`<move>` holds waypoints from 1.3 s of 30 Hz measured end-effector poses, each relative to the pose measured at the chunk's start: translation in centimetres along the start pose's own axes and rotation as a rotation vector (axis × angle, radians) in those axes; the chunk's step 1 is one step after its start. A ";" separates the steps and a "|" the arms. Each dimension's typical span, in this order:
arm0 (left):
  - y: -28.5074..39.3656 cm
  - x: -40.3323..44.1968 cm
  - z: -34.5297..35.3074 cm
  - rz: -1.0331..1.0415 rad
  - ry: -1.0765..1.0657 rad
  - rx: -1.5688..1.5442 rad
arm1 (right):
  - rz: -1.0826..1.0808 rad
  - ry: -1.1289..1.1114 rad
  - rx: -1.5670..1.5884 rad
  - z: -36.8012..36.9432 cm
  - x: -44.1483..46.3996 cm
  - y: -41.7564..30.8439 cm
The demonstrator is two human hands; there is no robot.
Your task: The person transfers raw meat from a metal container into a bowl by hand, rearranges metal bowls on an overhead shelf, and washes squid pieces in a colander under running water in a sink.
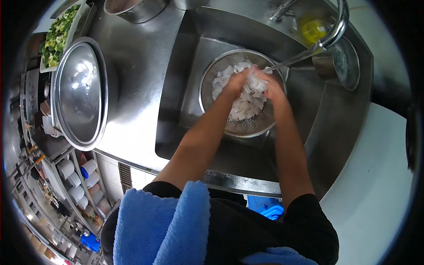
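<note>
A round metal colander (250,126) with small holes sits in the sink, holding a heap of wet, whitish, limp food pieces (245,105); their exact kind is unclear. My left hand (238,83) grips some pieces from the left side of the heap. From the right, my right hand (272,86) closes round the same bunch, its fingertips partly lost among the pieces. Water runs in a slanting stream (289,61) from the faucet (329,40) onto my hands and the food.
The steel sink (194,95) surrounds the colander. A metal bowl (351,66) and a yellow liquid container (314,31) stand by the faucet. Left on the counter are a large lidded pot (79,95) and a tray of chopped green vegetables (59,37). A metal pot (139,11) stands behind.
</note>
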State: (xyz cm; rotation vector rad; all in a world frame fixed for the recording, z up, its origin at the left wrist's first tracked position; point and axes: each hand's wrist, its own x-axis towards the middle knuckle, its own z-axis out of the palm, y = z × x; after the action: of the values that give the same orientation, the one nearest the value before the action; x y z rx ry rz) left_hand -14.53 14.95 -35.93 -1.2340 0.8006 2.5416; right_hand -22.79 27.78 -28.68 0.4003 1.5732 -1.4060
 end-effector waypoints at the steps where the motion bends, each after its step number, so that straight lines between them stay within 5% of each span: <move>1: 0.3 -0.2 0.2 0.016 0.007 -0.013 | 0.037 0.069 -0.030 -0.2 0.5 -0.1; 4: 1.7 -3.7 1.8 0.217 -0.098 0.025 | -0.434 0.388 -0.234 1.8 -1.1 -0.5; 7: 1.1 -3.0 2.7 0.302 0.032 -0.101 | -0.584 0.446 -0.387 4.2 -1.7 0.1; 12: 1.7 -0.6 0.6 -0.030 -0.162 -0.133 | -0.954 0.388 -0.870 4.6 -3.4 2.1; 17: 5.7 -7.0 2.4 -0.201 -0.010 0.013 | -0.991 0.223 -0.845 5.5 -5.2 0.9; 20: 4.5 -4.5 0.7 -0.242 -0.127 -0.080 | -0.914 0.223 -0.729 5.8 -5.1 0.8; 23: 2.7 -2.9 0.1 -0.144 -0.176 -0.178 | -0.856 0.134 -0.598 5.9 -4.7 0.9; 29: 4.0 -5.7 1.7 -0.259 0.080 0.143 | -0.980 -0.006 -0.707 4.7 -3.3 1.6; 30: 3.7 -5.3 1.6 -0.216 -0.024 0.018 | -0.987 -0.029 -0.680 4.5 -3.3 1.7; 32: 2.6 -3.7 1.3 -0.133 -0.237 -0.234 | -0.882 0.059 -0.561 4.7 -3.7 1.8; 39: 0.9 -2.1 1.2 0.123 -0.034 -0.195 | -0.608 0.415 -0.839 5.4 -3.9 1.9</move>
State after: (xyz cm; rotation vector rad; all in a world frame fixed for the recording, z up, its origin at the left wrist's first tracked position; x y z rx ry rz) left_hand -14.36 15.03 -33.32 -1.2282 0.6525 2.7886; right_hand -17.15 24.81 -26.01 -0.3485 2.5936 -0.9542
